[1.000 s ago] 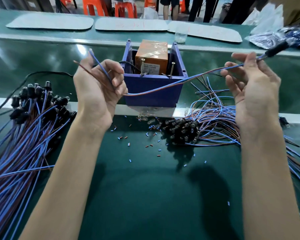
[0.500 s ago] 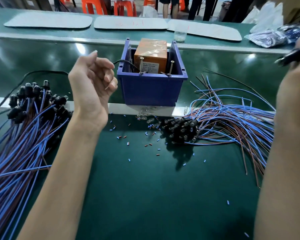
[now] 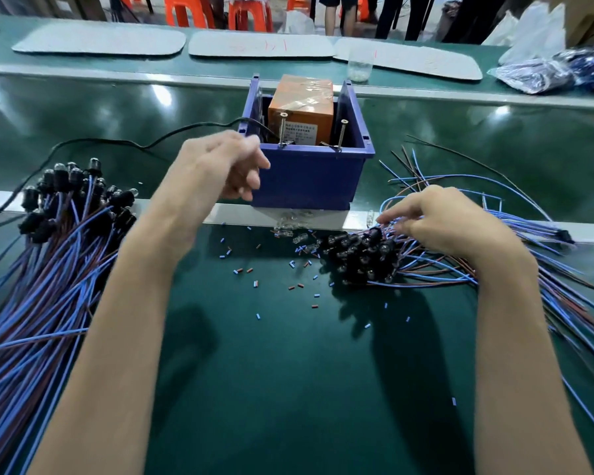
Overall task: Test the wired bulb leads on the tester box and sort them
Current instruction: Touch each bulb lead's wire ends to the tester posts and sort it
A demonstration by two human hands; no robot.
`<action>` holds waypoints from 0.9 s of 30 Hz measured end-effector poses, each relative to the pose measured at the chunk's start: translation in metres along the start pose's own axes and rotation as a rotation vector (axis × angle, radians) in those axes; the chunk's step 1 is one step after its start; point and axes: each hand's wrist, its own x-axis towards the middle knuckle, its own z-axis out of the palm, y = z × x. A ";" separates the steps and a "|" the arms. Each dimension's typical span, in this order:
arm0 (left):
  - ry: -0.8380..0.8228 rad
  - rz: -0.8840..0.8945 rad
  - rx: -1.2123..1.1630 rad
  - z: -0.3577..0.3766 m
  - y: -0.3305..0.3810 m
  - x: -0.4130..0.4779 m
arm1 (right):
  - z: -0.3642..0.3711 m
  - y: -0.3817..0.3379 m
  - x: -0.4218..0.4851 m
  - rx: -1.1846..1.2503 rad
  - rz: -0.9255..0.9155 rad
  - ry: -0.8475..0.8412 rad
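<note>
Now, right hand on lead pile, bulbs leftward, wires trailing rightward

Both bare forearms reach up from the near edge of the tabletop. The left hand is raised mid-table, its back to the camera, wrist bent, fingers loosely curled downward and holding nothing; it is motion-blurred. The right hand sits lower, toward the right edge, palm down, fingers bent and spread leftward with tips lowered; whether they pinch anything cannot be told.
</note>
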 end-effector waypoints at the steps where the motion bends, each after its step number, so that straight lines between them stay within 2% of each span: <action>1: -0.077 0.009 0.134 -0.008 -0.002 -0.001 | -0.001 -0.001 0.000 -0.001 0.005 0.003; 4: -0.323 -0.075 0.640 -0.039 -0.008 -0.008 | 0.001 0.004 0.001 0.006 0.005 0.020; 6: -0.440 -0.261 0.932 -0.057 -0.012 -0.012 | 0.000 0.006 0.001 0.043 0.005 0.054; 8: -0.481 -0.453 1.062 -0.068 -0.014 -0.016 | -0.001 0.008 0.003 0.088 0.000 0.084; 12: -0.445 -0.661 1.108 -0.079 -0.020 -0.023 | -0.003 0.010 0.001 0.115 -0.028 0.102; 17: -0.430 -0.746 1.116 -0.091 -0.032 -0.030 | -0.011 0.010 -0.005 0.105 -0.054 0.072; 23: -0.529 -0.776 1.242 -0.087 -0.051 -0.044 | -0.017 0.011 -0.011 0.142 -0.071 0.095; 27: -0.539 -0.637 1.239 -0.088 -0.047 -0.043 | -0.017 0.001 -0.014 0.226 -0.129 0.136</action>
